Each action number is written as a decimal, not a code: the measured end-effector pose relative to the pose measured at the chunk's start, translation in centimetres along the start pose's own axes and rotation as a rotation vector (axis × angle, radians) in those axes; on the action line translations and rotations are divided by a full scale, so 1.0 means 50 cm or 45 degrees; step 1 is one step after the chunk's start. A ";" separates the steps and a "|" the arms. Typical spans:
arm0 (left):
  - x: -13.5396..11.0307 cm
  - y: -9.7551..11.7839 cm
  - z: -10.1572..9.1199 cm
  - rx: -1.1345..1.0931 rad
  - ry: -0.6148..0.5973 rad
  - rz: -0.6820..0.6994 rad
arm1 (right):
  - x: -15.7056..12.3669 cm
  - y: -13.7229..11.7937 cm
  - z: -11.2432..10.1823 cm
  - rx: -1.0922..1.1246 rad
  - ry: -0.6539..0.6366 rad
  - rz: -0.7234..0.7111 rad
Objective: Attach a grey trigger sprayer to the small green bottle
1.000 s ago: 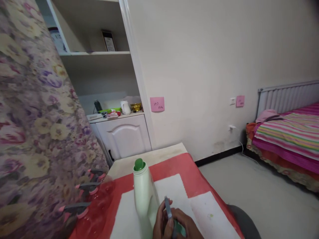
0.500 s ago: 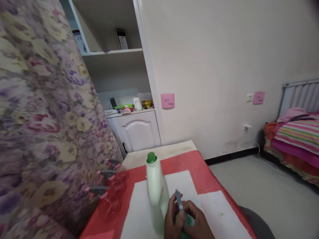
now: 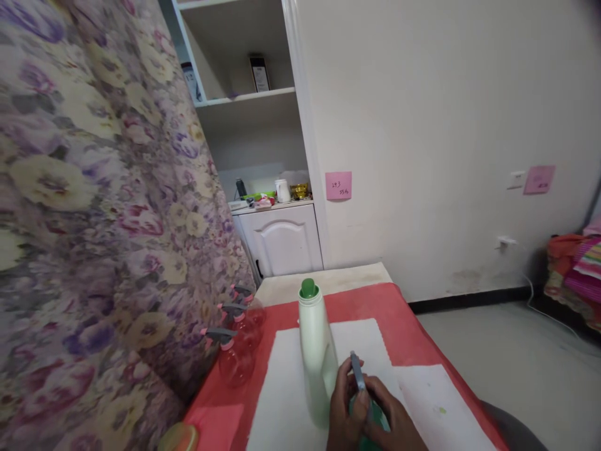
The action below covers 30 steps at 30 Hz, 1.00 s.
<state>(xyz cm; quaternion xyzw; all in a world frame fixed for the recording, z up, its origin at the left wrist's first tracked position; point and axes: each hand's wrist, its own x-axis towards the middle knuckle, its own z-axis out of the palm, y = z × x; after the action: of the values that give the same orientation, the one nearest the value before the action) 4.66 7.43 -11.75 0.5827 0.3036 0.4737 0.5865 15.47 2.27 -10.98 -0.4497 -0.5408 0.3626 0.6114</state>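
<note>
Both my hands are closed around a spray bottle [image 3: 357, 373] at the lower middle. Its grey head points away from me, and green shows below it between the fingers; the rest of its body is hidden. My left hand [image 3: 344, 404] wraps its near left side, and my right hand [image 3: 393, 410] grips it from the right. Just left of my hands stands a tall pale-green jug [image 3: 313, 351] with a handle and an uncapped-looking neck showing a dark green spout. Several clear spray bottles [image 3: 237, 366] with grey and pink heads stand in a row at the table's left.
White sheets [image 3: 277, 388] lie on the red table cover [image 3: 375, 300]; the right-hand sheet has small green spots. A round lidded thing [image 3: 179, 437] sits at the near left edge. A floral curtain [image 3: 141, 250] hangs left. Behind are a cabinet [image 3: 286, 241] and wall.
The view has turned left, so everything sits farther right in the picture. The round thing at the near left has come into sight. My hands keep their hold on the spray bottle.
</note>
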 end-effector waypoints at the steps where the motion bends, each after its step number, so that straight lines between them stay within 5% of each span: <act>1: 0.000 0.002 -0.001 0.007 -0.022 -0.011 | 0.000 -0.004 -0.004 -0.007 -0.059 -0.019; 3: 0.000 0.005 -0.004 0.026 -0.070 -0.020 | 0.000 -0.007 -0.008 -0.012 -0.083 0.000; 8: 0.002 0.000 -0.009 0.028 -0.103 0.002 | -0.001 -0.001 0.000 -0.020 0.149 0.084; 13: 0.000 -0.004 -0.006 0.020 -0.092 -0.020 | -0.004 -0.014 -0.005 -0.074 0.006 -0.006; 18: 0.000 -0.006 0.000 0.004 -0.041 0.025 | -0.005 -0.012 -0.001 -0.065 0.136 0.069; 24: 0.002 0.003 -0.008 0.041 -0.118 -0.018 | -0.002 -0.004 -0.008 -0.033 -0.050 -0.006; 30: 0.006 0.013 -0.013 0.042 -0.114 -0.038 | 0.002 -0.001 -0.004 -0.019 0.011 0.062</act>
<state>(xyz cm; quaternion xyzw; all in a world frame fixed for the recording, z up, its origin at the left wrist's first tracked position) 4.06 7.88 -11.13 0.6082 0.2934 0.4333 0.5969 15.69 2.31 -10.88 -0.4687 -0.5298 0.3714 0.6014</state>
